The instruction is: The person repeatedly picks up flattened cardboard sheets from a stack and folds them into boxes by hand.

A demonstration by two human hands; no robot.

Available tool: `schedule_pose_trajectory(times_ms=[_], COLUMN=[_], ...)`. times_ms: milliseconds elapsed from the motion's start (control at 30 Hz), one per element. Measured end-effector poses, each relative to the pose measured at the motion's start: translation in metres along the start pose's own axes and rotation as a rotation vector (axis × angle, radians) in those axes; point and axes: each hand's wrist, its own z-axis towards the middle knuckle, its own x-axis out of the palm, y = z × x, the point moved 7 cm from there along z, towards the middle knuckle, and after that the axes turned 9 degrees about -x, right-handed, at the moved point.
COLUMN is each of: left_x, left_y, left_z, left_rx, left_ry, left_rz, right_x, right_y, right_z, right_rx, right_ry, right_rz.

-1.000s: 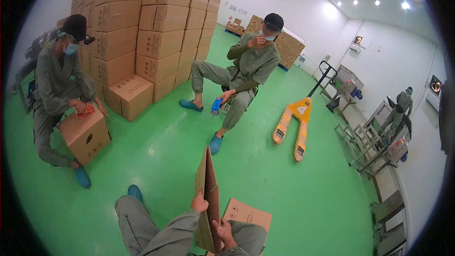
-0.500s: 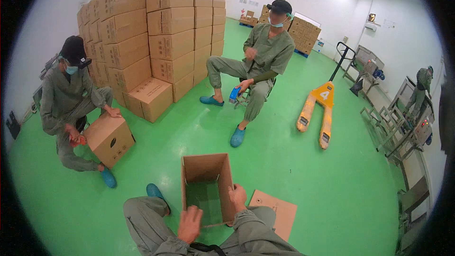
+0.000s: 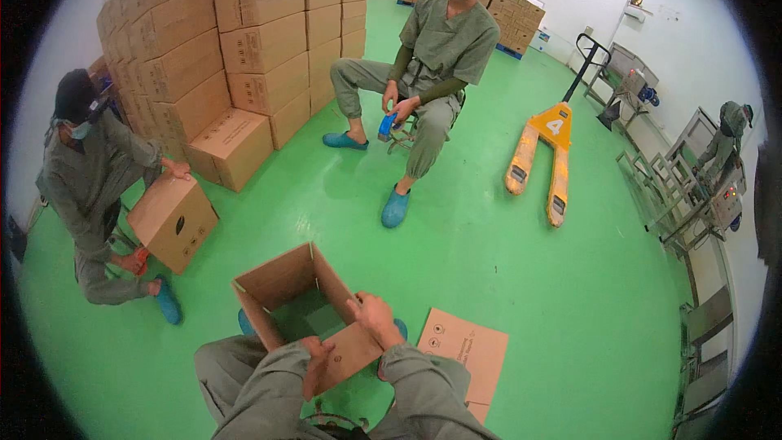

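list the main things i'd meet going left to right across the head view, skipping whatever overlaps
brown box with a black oval mark → open cardboard box → flat cardboard piece → yellow pallet jack → control box with lit buttons

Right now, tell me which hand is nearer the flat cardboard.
Right: the right hand holds the open box, left of the flat cardboard; the left hand touches it farther left.
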Motion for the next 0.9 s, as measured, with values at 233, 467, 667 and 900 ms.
schedule_pose_trajectory(times_ms=[233,467,667,900], left_x=[-0.033,-0.272,-0.236,-0.280], left_y=[-0.020,-0.058,-0.064,-0.053], left_z=[-0.001,-0.051,-0.059,-0.042], left_rx=[-0.100,0.262,0.209,0.194], left_ry=[0.039,-0.621,-0.727,-0.546], left_rz=[0.197,-0.024,-0.022,-0.091], right_x=[-0.002,0.001,0.013,0.008], right_y=[0.012,0.025,0.019,0.023], right_z=[-0.005,-0.001,0.004,0.003], right_rx=[-0.079,-0.139,-0.157,-0.122], right_ry=[-0.051,-0.060,-0.070,-0.002], right_rz=[-0.097,-0.124,-0.252,-0.265])
